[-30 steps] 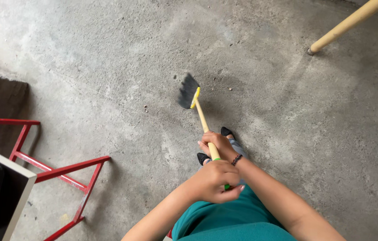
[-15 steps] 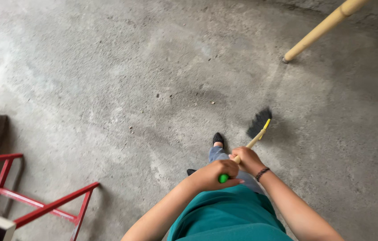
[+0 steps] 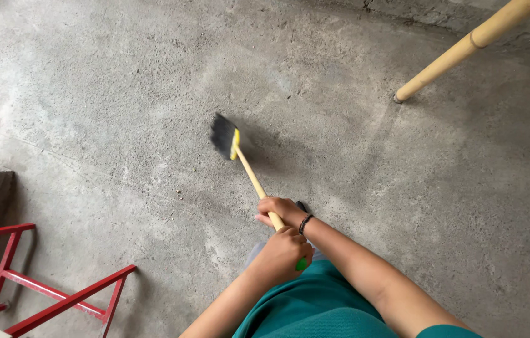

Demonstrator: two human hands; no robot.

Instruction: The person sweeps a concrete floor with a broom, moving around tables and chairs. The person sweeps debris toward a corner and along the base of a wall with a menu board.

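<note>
bare grey concrete floor [image 3: 121, 106], rough and patchy; a red metal frame [image 3: 46, 291] at lower left; a pale wooden pole [image 3: 465, 47] leaning at upper right

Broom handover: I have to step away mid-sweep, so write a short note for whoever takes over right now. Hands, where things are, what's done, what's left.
Right hand: gripped on the broom handle, further down the handle toward the head.
Left hand: gripped near the green end cap, close to the body.
Broom head: dark bristles, out front on the concrete floor, blurred.
Nearby: red metal frame at lower left, a pale wooden pole leaning in at upper right.
Done: no gathered pile shows.
Left: the floor looks dusty throughout; likely most of it.
</note>
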